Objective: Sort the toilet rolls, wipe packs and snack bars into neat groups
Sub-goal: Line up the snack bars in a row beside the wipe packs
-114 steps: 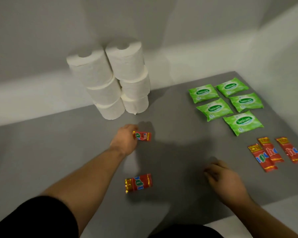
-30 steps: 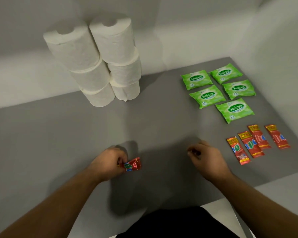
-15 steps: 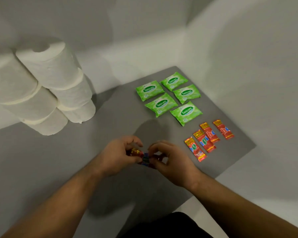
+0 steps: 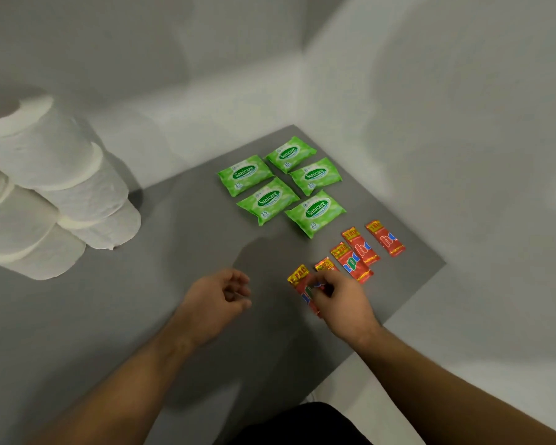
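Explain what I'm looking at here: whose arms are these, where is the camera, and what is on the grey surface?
No machine here: a person wears a camera on their head, looking down at their own two bare hands. On the grey mat stand stacked toilet rolls, five green Sanicare wipe packs and a row of red snack bars. The right hand rests on two more snack bars at the row's near end; whether it grips them I cannot tell. The left hand hovers half curled, holding nothing.
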`<state>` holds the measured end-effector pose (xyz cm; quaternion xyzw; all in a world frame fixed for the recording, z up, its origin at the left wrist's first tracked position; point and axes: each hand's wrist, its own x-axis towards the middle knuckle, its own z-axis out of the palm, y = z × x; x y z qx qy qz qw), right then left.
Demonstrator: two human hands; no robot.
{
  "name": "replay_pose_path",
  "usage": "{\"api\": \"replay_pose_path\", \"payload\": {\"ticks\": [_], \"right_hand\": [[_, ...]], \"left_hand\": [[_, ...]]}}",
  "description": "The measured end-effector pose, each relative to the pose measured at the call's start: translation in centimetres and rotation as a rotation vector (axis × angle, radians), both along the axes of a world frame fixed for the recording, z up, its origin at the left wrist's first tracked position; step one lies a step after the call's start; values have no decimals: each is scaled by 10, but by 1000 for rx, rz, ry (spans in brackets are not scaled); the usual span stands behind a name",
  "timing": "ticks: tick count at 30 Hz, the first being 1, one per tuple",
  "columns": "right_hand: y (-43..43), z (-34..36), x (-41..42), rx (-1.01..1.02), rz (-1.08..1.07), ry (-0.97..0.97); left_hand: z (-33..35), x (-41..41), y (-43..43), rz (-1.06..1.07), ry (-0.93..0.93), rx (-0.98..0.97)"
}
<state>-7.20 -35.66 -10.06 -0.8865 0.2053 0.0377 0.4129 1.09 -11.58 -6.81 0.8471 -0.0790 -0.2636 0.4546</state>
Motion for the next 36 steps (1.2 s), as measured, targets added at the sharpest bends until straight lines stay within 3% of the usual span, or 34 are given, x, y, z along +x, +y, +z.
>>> {"api": "replay_pose_path", "payload": {"ticks": [7, 18, 25, 36], "right_hand": [[-12, -42, 1, -92, 5, 144], [-26, -52, 9, -437, 218, 118], [-33, -49, -2, -248, 201, 109], [-23, -17, -45, -236, -34, 18]], "left_hand": [[-15, -13, 10, -10, -15, 82], [-27, -36, 0, 22, 13, 115], [-45, -52, 2, -3, 7, 132], [-56, -42, 14, -155, -123, 145]]}}
